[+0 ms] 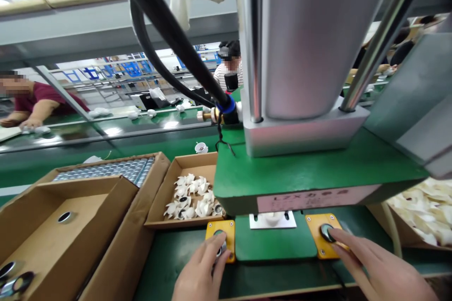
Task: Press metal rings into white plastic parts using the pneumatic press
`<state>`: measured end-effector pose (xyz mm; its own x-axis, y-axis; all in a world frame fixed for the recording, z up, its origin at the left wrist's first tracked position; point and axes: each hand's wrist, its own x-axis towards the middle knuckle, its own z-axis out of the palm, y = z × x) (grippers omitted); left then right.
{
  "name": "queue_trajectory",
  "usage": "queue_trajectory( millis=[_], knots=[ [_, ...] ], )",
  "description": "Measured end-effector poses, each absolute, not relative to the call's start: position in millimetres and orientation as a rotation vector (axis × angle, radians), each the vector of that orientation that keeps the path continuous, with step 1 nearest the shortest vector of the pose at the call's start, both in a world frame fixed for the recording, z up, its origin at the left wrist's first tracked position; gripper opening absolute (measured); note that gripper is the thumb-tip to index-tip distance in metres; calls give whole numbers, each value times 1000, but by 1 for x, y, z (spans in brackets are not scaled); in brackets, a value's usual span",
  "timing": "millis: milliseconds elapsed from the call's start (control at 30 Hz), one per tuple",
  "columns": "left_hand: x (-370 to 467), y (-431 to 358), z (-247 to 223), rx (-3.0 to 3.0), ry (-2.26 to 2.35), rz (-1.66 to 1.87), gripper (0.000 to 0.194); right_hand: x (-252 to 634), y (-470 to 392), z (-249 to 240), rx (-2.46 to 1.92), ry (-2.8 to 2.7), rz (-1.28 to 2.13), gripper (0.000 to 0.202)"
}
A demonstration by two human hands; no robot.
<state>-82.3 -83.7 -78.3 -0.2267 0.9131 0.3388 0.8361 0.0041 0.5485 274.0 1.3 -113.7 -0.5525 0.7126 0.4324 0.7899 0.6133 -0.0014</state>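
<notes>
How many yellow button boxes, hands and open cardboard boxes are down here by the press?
Yellow button boxes: 2, left button box and right button box
Hands pressing them: 2, left hand and right hand
Open cardboard boxes at left: 2, near box and impeller box
Total: 6

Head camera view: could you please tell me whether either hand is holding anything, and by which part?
Nothing is held. The left hand presses fingertips on the left yellow button box; the right hand does so on the right yellow button box.

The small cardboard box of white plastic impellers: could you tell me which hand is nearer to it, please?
Left. The left hand rests on the left yellow button plate, just below the small cardboard box of white plastic impellers; the right hand is farther right, across the green platform.
</notes>
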Motion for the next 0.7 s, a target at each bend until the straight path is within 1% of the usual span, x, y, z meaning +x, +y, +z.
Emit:
queue_trajectory(
  millis=[100,200,433,533,633,700],
  knots=[
    [-79,-84,-78,2006,2157,906,27,270,2,-109,-1194,-2450,-271,34],
    [-76,-83,-75,1987,2160,849,26,266,1,-102,-1186,-2455,-213,31],
    [-78,-82,-66,1549,2088,1031,25,261,2,-96,-1227,-2414,-38,29],
    [-69,-82,-55,1222,2023,1168,26,251,4,-82,-1275,-2296,213,32],
    [-47,-79,-43,929,1788,1255,32,222,12,-47,-1329,-2103,674,37],
    [-31,-74,-38,818,1555,1273,38,194,21,-18,-1331,-1958,1015,36]
  ],
)
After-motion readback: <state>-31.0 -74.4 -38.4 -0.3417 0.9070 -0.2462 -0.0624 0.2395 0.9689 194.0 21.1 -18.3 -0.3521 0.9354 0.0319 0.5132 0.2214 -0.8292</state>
